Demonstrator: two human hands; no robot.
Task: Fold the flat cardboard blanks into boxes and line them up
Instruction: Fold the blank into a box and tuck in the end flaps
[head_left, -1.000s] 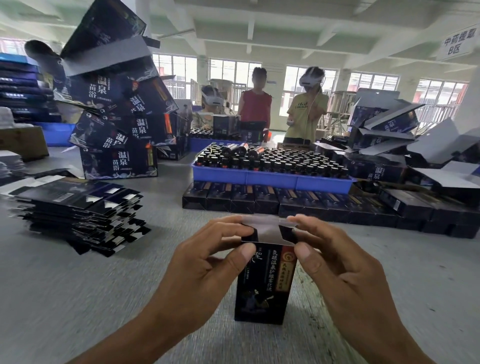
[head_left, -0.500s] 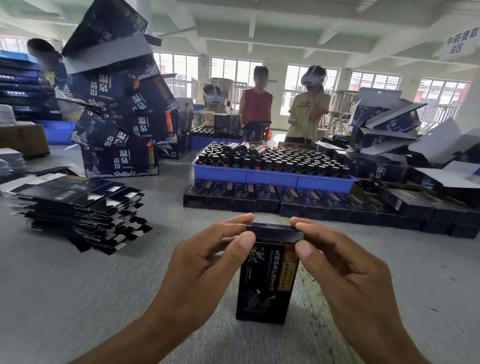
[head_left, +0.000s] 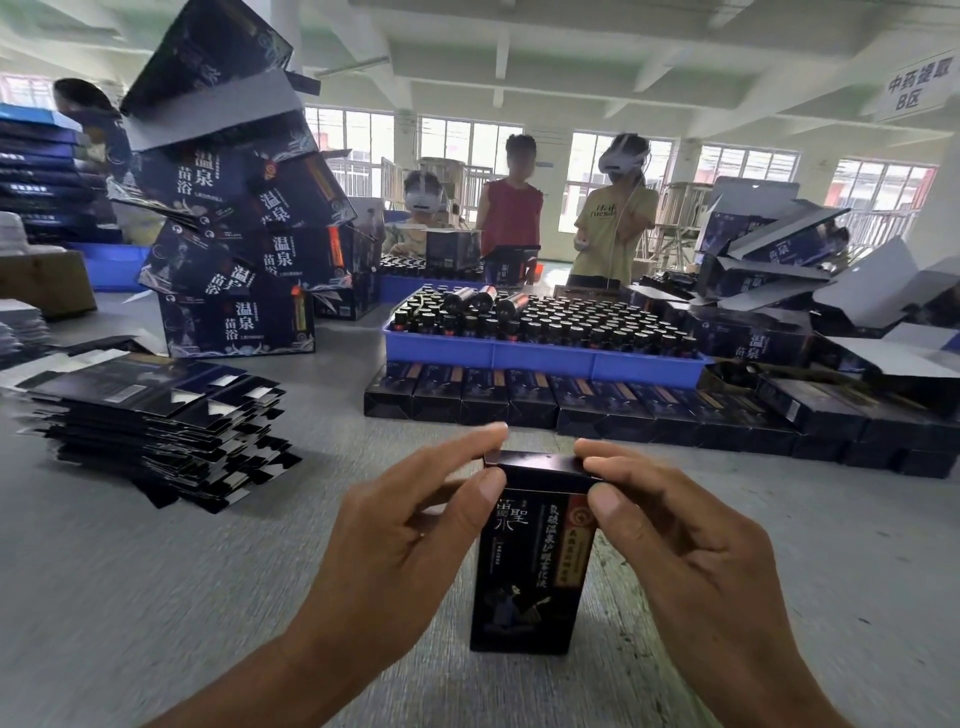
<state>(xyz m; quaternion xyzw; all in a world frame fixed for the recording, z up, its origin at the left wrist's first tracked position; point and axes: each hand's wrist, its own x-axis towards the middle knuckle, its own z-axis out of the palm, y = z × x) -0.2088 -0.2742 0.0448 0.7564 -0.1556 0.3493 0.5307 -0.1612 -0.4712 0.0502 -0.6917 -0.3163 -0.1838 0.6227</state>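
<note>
A small black box (head_left: 530, 566) with gold and white print stands upright on the grey table, its top flap folded down flat. My left hand (head_left: 410, 535) pinches the box's top left corner between thumb and forefinger. My right hand (head_left: 670, 540) pinches the top right corner the same way. A stack of flat black blanks (head_left: 150, 410) lies on the table to the left. A row of finished black boxes (head_left: 597, 400) lies side by side across the table behind my hands.
A blue tray (head_left: 540, 358) full of dark bottles sits behind the row. Large dark cartons (head_left: 234, 234) are piled high at the back left, more opened ones (head_left: 769, 291) at the right. Three people stand beyond the tray.
The grey top flap that stood open a second ago has been folded down and tucked. The box top is closed, and both hands have settled onto its upper corners.
</note>
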